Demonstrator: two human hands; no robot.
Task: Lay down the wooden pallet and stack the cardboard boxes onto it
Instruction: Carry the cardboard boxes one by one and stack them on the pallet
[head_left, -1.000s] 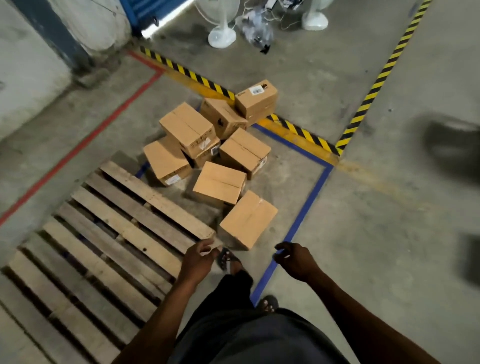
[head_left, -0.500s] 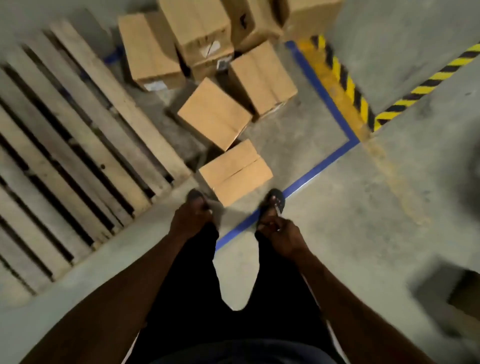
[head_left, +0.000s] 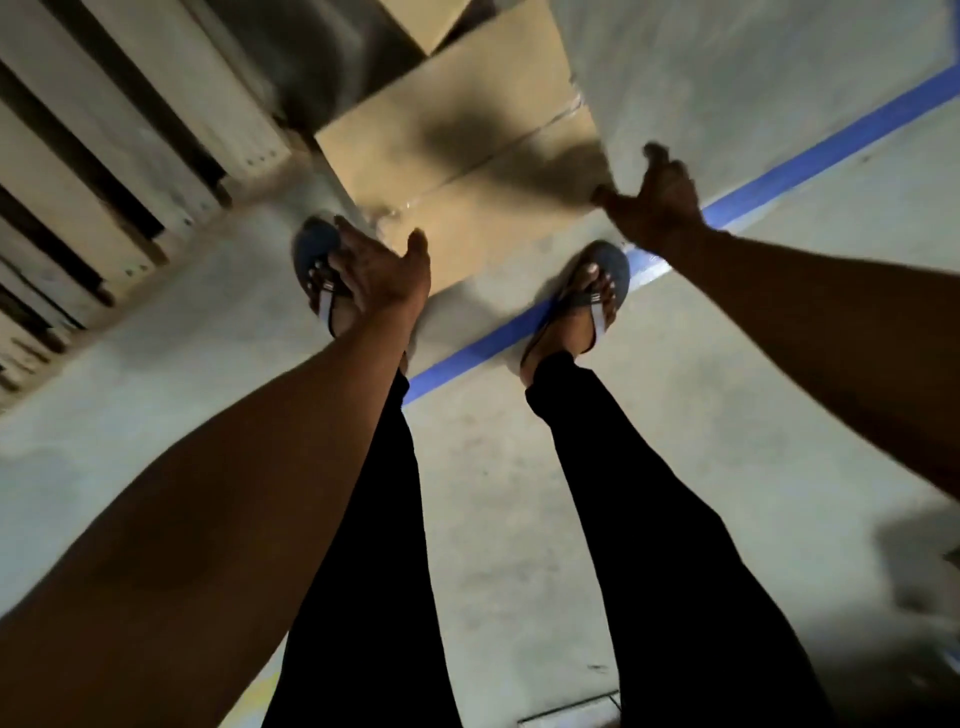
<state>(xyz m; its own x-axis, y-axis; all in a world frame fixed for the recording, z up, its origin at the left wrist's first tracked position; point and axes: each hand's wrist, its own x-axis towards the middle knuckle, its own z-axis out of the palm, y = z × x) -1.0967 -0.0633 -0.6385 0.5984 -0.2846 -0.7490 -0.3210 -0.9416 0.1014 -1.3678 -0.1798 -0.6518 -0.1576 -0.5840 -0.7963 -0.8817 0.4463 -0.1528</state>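
Head view looks almost straight down at bare concrete floor (head_left: 519, 519) crossed by a strip of blue tape (head_left: 831, 140). At the upper left the wooden pallet (head_left: 104, 171) already lies flat, its slats bare as far as the frame shows, so I judge the first step done and the stacking barely begun. Just beyond the person's sandalled feet sits one cardboard box (head_left: 467, 140), on the floor near the pallet's corner (its taped seam is shut, so what it holds cannot be told). A second box (head_left: 423, 21) pokes in at the top edge. Left hand (head_left: 382, 273) is spread open at the box's near-left edge, gripping nothing. Right hand (head_left: 657, 202) is also open, thumb touching the box's right corner, no hold yet.
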